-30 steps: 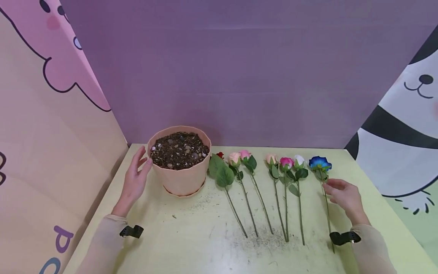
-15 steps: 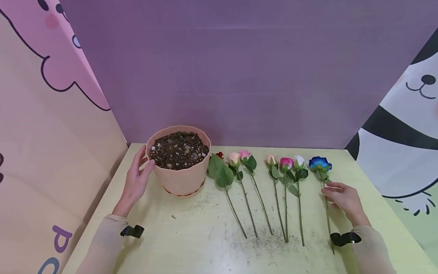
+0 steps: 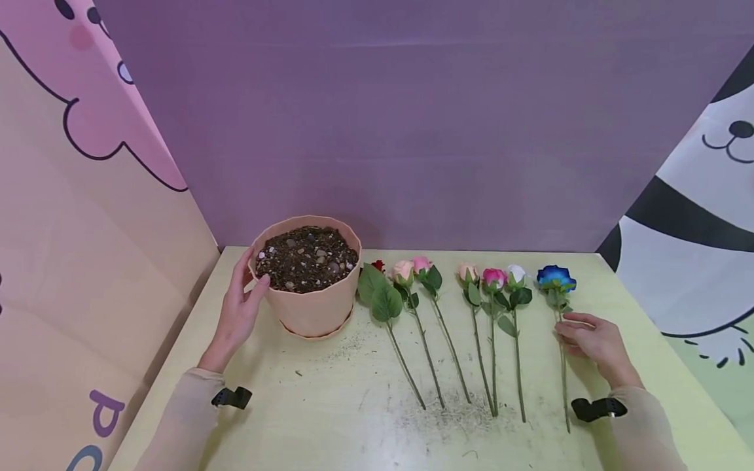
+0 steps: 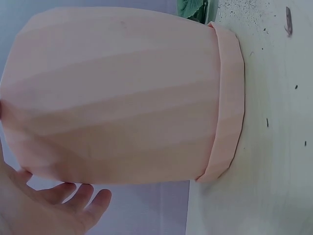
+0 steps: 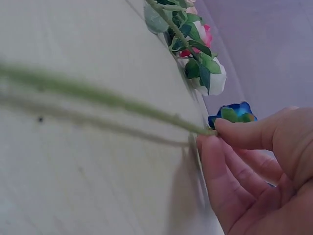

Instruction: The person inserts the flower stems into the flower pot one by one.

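The far side is closed off by a plain purple wall (image 3: 412, 131), crossed by faint horizontal creases. At the left, a peach panel (image 3: 88, 248) is printed with a pink cartoon figure (image 3: 112, 121); at the right, a pale green panel (image 3: 733, 396) is decorated with a black-and-white cartoon animal (image 3: 689, 235). Light is reflected off the pale yellow tabletop (image 3: 294, 425).

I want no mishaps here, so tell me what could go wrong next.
The right hand pinches the blue flower by its thin stem, so the flower might swivel or slip.

The left hand rests against the side of the pot; a careless push could perhaps slide or tip it, spilling soil.
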### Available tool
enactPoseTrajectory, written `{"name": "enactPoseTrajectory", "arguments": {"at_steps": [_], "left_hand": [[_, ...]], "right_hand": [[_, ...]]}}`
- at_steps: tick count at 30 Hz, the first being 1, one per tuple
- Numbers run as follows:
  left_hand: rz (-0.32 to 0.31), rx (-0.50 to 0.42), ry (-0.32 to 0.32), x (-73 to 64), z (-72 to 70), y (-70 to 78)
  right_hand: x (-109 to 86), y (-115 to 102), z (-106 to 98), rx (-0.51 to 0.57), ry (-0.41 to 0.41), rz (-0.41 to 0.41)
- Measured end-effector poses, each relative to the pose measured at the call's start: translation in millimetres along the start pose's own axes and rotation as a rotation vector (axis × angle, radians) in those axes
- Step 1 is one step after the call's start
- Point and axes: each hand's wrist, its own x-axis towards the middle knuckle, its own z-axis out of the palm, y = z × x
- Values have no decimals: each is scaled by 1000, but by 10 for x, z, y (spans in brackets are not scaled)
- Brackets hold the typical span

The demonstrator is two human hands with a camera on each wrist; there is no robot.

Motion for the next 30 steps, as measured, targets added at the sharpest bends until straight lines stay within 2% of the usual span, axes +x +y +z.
{"name": "enactPoseTrajectory", "arguments": {"at_steps": [7, 14, 23, 30], "left_hand": [[-5, -34, 15, 0, 12, 6], [-22, -48, 9, 2, 29, 7], [-44, -41, 13, -3, 34, 20], [-35, -54, 24, -4, 47, 37]], "right_hand": [[-2, -40, -11, 95, -14, -30], [-19, -111, -21, 280, -37, -73], [-39, -314, -26, 326, -13, -79], [-58, -462, 6, 455, 4, -115]]}}
